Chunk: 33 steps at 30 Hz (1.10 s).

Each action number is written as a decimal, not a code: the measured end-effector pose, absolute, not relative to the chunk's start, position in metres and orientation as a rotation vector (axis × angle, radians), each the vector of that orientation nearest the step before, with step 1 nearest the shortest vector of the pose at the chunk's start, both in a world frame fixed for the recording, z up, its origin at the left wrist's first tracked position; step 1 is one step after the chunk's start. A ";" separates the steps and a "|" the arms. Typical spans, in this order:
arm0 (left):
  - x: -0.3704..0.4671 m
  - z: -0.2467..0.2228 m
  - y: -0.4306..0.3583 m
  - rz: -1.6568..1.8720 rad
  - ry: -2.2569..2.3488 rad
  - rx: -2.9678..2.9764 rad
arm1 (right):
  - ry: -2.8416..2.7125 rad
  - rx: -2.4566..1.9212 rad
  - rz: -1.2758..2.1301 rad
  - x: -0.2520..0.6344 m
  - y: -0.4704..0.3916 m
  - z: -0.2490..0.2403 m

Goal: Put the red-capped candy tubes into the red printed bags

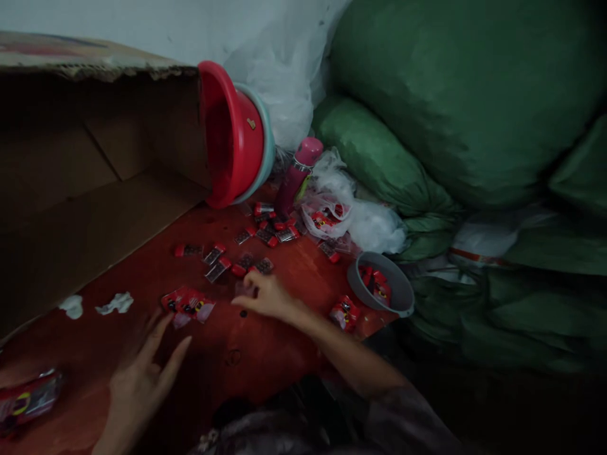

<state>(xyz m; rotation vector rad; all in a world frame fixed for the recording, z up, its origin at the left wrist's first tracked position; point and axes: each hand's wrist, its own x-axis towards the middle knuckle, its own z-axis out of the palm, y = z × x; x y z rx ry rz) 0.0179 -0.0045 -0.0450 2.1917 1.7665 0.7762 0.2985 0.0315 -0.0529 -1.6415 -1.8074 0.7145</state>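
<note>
Red tabletop | green sacks | left fingers spread | right fingers: can't tell grip

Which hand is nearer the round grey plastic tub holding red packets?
Right. The bare right hand is left of the tub in the picture, apart from it; the bare left hand is farther off, toward the picture's lower left.

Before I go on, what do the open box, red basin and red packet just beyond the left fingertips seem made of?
Box: matte corrugated cardboard, by its brown walls and ragged edge.
Red basin: probably smooth plastic, judging by its soft sheen.
Red packet: likely printed plastic film, with see-through patches; exact finish unclear.
</note>
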 end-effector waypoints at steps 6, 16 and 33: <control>0.031 -0.073 0.019 0.626 1.447 2.695 | -1.404 -2.163 0.330 0.434 0.120 -0.013; 0.030 -0.078 0.021 0.528 1.466 2.754 | -1.563 -2.490 0.186 0.437 0.144 -0.032; 0.025 -0.072 0.014 0.524 1.586 2.691 | -1.896 -2.361 0.080 0.324 0.065 -0.042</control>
